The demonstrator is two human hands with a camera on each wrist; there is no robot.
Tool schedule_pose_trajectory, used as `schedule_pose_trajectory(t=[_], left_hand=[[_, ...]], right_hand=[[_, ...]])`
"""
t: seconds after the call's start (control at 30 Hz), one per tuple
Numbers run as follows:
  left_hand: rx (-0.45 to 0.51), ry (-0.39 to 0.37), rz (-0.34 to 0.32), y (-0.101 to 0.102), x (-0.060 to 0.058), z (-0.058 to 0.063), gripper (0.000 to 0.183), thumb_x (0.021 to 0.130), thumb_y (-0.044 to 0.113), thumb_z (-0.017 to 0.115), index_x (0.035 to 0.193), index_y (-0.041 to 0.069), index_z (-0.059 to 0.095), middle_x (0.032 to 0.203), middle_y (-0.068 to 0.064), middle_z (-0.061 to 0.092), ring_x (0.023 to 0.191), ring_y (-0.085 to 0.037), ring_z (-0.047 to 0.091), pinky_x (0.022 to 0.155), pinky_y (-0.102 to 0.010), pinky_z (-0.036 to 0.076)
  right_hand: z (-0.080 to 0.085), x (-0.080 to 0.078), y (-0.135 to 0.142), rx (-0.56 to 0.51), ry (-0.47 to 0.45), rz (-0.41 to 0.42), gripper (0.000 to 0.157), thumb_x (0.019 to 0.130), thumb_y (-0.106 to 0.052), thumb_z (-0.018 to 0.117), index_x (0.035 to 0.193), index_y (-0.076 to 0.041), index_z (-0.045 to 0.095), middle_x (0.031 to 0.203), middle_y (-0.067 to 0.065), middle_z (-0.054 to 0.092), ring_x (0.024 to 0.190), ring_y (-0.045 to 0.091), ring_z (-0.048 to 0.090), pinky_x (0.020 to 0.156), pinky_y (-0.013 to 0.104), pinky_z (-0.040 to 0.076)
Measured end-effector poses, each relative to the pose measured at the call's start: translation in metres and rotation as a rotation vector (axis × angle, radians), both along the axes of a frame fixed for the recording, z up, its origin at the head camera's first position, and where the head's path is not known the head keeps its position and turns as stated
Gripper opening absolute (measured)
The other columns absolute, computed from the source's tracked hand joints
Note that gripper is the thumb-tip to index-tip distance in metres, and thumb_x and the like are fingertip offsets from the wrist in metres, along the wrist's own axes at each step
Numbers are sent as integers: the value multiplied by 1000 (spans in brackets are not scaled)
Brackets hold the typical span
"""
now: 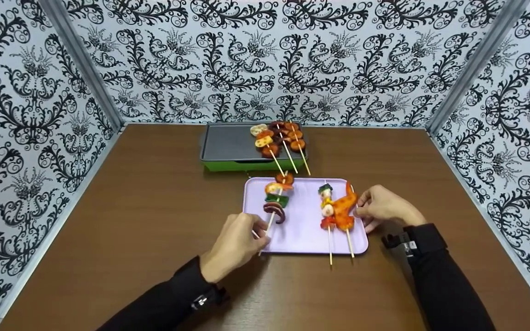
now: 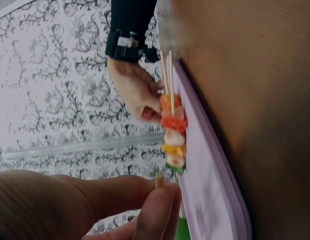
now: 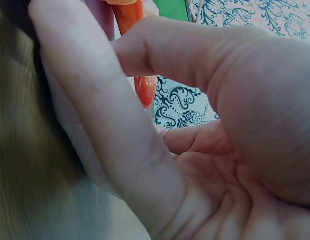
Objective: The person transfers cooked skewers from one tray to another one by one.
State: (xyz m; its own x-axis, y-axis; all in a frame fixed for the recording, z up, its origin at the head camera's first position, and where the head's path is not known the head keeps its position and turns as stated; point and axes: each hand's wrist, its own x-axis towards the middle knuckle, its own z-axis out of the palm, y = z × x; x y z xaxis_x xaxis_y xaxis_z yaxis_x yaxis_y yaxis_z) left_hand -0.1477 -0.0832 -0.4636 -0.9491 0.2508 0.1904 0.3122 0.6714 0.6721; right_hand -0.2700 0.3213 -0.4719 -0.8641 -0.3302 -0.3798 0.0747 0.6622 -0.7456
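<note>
A lavender tray [image 1: 304,239] lies on the table. My left hand [image 1: 235,243] pinches the bare stick of a skewer [image 1: 276,200] between thumb and fingers; its food pieces, an orange disc, a shrimp, a green piece and a purple tentacle, are over the tray's left side. The stick's end [image 2: 159,180] pokes out between thumb and finger in the left wrist view. My right hand [image 1: 382,207] grips the tray's right rim, right by an orange skewer [image 1: 345,209]. Left of that one lies a mixed skewer [image 1: 326,207], with green, white, yellow and red pieces.
Behind the tray stands a green grill with a grey top [image 1: 228,142]. Several skewers rest on its right part, including a mixed one [image 1: 265,140], their sticks jutting over the front edge toward the tray. Patterned panels [image 1: 265,59] enclose the brown table [image 1: 168,193] at the back and sides.
</note>
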Motion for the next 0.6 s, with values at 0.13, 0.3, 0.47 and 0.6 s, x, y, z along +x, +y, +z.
schedule_pose_trajectory(t=[0.13,0.3,0.47,0.6], left_hand=[[20,-12,-32,12,-3,-2,14,90,1,91,103,1,88,87,-5,88,78,-12,79,75,-25,66],[54,-35,-60,27,-8,-7,12,91,1,90,102,0,87,88,-7,88,73,-6,74,71,-22,64],[72,-69,-81,40,-10,-11,11,91,2,89,101,1,86,87,-7,88,72,-2,72,70,-20,62],[93,-101,-106,50,-11,-12,12,92,3,89,103,0,86,88,-8,88,68,-3,71,67,-20,62]], right_hand=[[0,0,0,-7,-5,-3,24,108,-7,76,121,12,69,90,8,74,70,16,80,66,34,73],[0,-1,1,-16,-7,-9,24,108,-7,76,121,12,68,91,9,73,71,17,80,67,35,73],[-2,-1,0,-23,-27,-23,21,107,-6,76,119,11,69,91,8,74,71,17,80,67,35,73],[-4,-1,0,-33,-28,-18,20,106,-5,75,118,11,71,91,7,76,70,16,80,67,35,73]])
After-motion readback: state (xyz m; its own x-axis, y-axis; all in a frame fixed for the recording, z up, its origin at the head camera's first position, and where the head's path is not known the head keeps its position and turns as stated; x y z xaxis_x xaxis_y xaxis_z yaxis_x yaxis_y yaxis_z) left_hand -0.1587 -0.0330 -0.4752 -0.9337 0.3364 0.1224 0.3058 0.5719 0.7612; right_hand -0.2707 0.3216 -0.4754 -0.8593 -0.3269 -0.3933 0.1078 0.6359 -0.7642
